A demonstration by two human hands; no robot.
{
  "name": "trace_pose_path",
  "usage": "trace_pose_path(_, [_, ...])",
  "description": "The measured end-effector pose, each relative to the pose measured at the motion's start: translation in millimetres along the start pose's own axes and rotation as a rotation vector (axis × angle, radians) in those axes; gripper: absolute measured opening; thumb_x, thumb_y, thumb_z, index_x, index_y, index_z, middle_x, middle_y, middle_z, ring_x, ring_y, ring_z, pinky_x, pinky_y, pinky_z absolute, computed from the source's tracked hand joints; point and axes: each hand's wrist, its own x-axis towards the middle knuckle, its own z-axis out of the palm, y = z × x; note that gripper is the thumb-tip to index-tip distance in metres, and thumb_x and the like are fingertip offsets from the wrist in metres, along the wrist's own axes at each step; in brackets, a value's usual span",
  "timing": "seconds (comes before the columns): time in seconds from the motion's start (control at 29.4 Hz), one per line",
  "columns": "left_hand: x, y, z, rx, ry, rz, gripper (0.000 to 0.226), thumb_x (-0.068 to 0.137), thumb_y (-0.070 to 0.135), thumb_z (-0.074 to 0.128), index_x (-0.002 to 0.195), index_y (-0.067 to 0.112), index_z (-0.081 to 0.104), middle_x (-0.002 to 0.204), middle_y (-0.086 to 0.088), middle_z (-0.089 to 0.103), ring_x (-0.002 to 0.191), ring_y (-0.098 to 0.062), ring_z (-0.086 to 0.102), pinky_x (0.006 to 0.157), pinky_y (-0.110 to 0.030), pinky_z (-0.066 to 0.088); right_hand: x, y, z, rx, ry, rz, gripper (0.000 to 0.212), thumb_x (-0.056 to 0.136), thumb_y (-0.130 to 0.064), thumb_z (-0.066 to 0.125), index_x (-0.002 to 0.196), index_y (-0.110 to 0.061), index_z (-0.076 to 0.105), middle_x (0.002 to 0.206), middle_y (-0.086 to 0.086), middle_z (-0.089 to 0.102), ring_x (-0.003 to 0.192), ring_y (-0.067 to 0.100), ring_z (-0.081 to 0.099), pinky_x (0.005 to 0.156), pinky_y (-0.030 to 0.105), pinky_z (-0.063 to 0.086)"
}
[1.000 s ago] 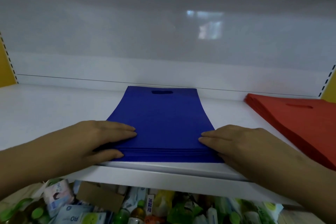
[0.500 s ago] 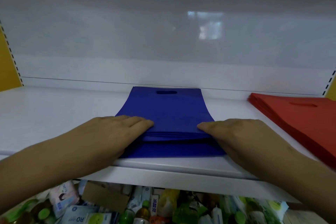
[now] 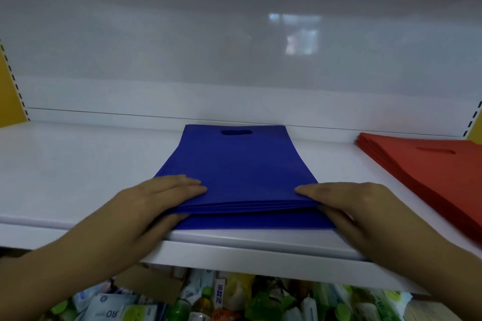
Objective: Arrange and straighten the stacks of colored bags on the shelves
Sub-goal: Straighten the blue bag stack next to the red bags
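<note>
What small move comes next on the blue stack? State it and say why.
Probably draw the upper bags forward with both hands: the left hand and right hand grip the blue stack, whose upper layers sit back from the bottom bag's front edge.

I log a blue bag stack [image 3: 240,174] flat mid-shelf, upper layers set back; red bag stack [image 3: 427,177] at right.

Matt cloth-like blue bags [image 3: 238,167] lie on a smooth, faintly glossy white shelf [image 3: 78,164].
</note>
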Motion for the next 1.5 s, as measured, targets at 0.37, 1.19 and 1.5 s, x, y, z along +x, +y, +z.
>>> trace_pose_path(0.37, [-8,-20,1,-0.222,-0.025,-0.234,0.051,0.064,0.093,0.024,0.111,0.078,0.036,0.126,0.05,0.035,0.115,0.023,0.041,0.095,0.002,0.028,-5,-6,-7,0.043,0.025,-0.125,0.037,0.09,-0.029,0.046,0.121,-0.022,0.065,0.12,-0.019,0.06,0.109,-0.004,0.056,0.096,0.008,0.04])
trace_pose_path(1.19, [9,-86,12,-1.075,0.264,-0.961,0.049,0.082,0.053,0.05,0.124,0.029,0.055,0.127,0.01,0.058,0.12,-0.009,0.049,0.106,-0.035,0.029,20,-41,-6,1.529,0.211,0.991,0.064,0.096,-0.049,0.036,0.149,-0.015,0.025,0.151,-0.002,0.033,0.131,0.009,0.038,0.108,0.031,0.022])
trace_pose_path(1.5, [24,-91,12,-1.051,0.242,-1.025,0.049,0.092,0.046,0.045,0.137,0.025,0.046,0.133,0.008,0.053,0.127,-0.013,0.044,0.106,-0.032,0.028,36,-46,-1,1.367,0.123,1.029,0.026,0.096,-0.046,0.038,0.096,-0.032,0.06,0.078,-0.023,0.07,0.069,-0.012,0.064,0.059,0.005,0.047])
